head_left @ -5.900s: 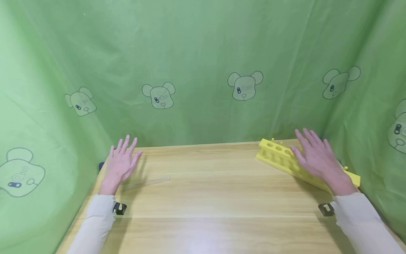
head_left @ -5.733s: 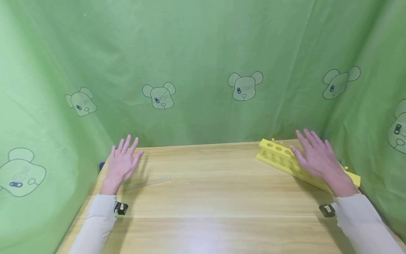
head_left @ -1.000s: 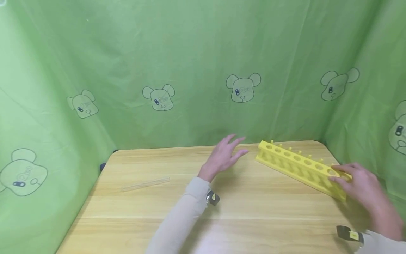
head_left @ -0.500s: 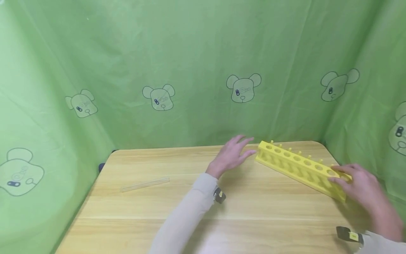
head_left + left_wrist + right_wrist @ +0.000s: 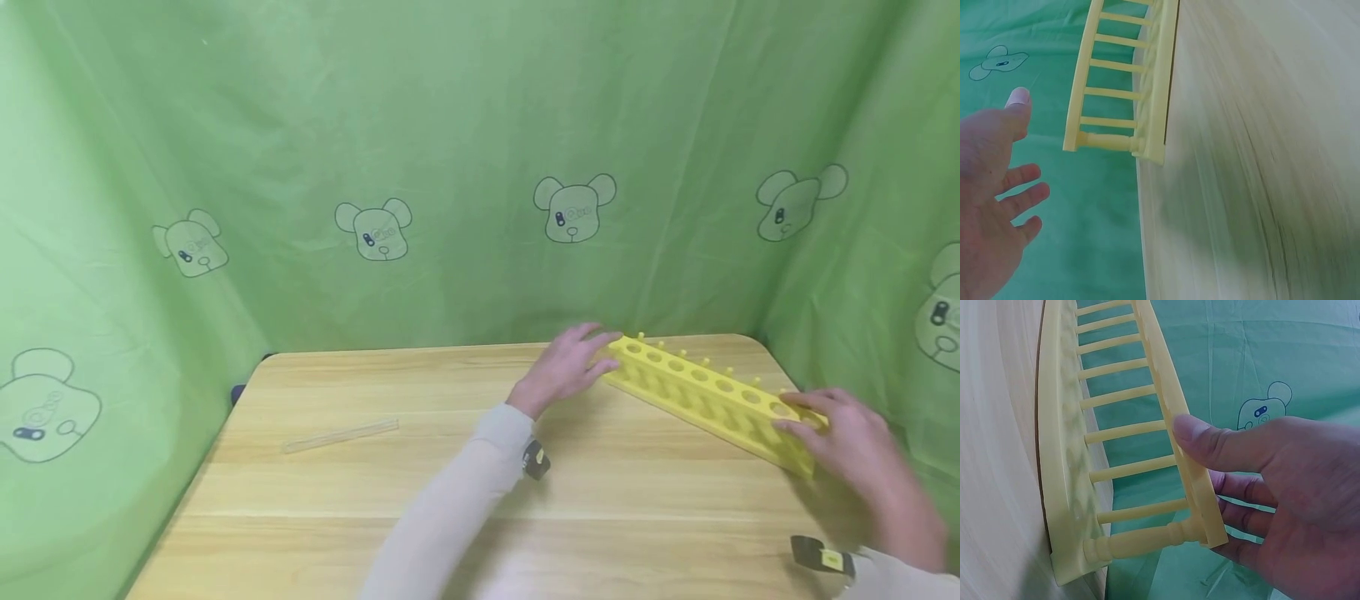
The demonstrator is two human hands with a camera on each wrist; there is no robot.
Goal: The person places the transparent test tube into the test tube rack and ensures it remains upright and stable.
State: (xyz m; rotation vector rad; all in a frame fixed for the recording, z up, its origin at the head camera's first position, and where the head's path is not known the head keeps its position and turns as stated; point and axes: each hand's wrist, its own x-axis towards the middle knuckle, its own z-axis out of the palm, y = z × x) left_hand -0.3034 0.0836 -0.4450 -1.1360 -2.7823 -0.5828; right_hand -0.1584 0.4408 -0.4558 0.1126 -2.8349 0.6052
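A yellow test tube rack (image 5: 712,395) stands slantwise on the right of the table, with a row of round holes along its top and pegs behind. My right hand (image 5: 855,437) grips the near end of its top bar. In the right wrist view, the thumb (image 5: 1194,434) presses one side of the bar while the other fingers pass behind it. My left hand (image 5: 562,371) is at the rack's far left end, overlapping it in the head view. The left wrist view shows its fingers (image 5: 1025,200) spread loosely, apart from the rack.
A clear, thin tube (image 5: 341,436) lies on the left part of the wooden table (image 5: 375,533). Green curtains (image 5: 465,292) with printed bear heads hang behind the table and along both sides.
My left hand has moved rightward from the left side to the rack's far end. My right hand has come down onto the rack's near end and holds it. The tube stays put.
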